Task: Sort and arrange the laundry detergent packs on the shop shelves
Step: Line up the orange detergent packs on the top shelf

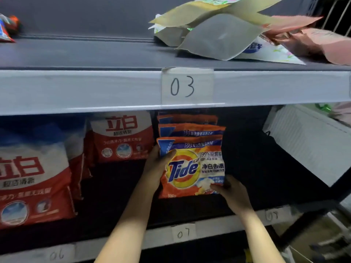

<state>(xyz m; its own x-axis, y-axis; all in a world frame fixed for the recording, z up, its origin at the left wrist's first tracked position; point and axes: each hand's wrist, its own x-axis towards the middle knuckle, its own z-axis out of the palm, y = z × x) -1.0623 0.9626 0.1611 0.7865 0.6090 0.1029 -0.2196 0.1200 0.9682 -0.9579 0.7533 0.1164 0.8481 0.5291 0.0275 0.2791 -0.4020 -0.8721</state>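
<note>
Two bare forearms rise from the lower edge of the view, both uncovered as far as the frame shows, with no sleeve or cuff in sight. The left hand [154, 168] and the right hand [234, 195] wear no gloves. The wrists are slim and smooth, and the fingers [168, 155] are partly in shadow.

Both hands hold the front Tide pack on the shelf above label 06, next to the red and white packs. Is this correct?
One detail is wrong: the head view shows the label below the Tide pack reads 07, not 06. The left hand and right hand do hold it, with red and white packs beside it.
</note>
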